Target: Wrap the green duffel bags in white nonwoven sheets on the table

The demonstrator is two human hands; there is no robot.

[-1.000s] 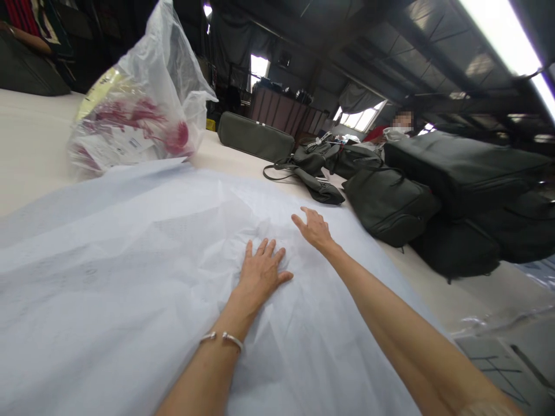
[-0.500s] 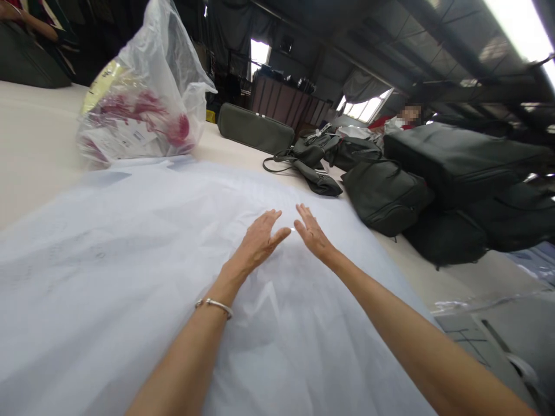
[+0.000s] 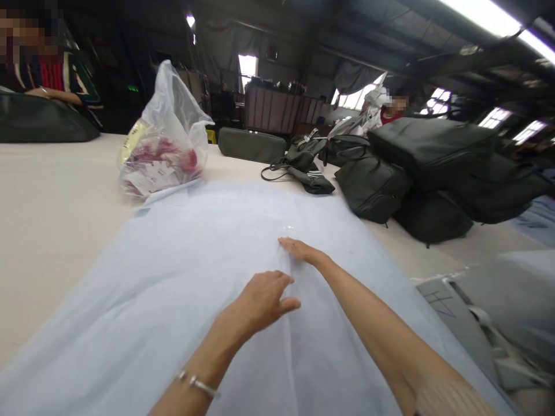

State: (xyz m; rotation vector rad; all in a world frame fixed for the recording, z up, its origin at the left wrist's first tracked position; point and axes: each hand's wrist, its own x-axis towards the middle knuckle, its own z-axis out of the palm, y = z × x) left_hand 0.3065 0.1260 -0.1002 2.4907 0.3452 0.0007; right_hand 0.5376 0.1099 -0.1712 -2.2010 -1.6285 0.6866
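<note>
A large pale, thin plastic sheet or bag (image 3: 208,254) lies spread over the table in front of me, creased in places. My left hand (image 3: 264,300), with a silver bracelet at the wrist, hovers over its middle, thumb and fingers apart and holding nothing. Farther out, my right hand (image 3: 298,248) is stretched out flat at the sheet, fingertips pointing left; it appears to touch the surface. Just beyond those fingertips a small shiny clear patch (image 3: 288,228) shows on the sheet.
A clear bag of red items (image 3: 162,159) stands at the sheet's far left corner. Dark green bags (image 3: 373,185) are piled at right, with a long dark case (image 3: 251,144) behind. A co-worker (image 3: 56,81) is at far left. Grey boxes (image 3: 511,306) are at lower right.
The sheet looks smoother than before. My left hand has come nearer to me, and my right hand has turned flatter against the sheet. The view has shifted, showing more table at left.
</note>
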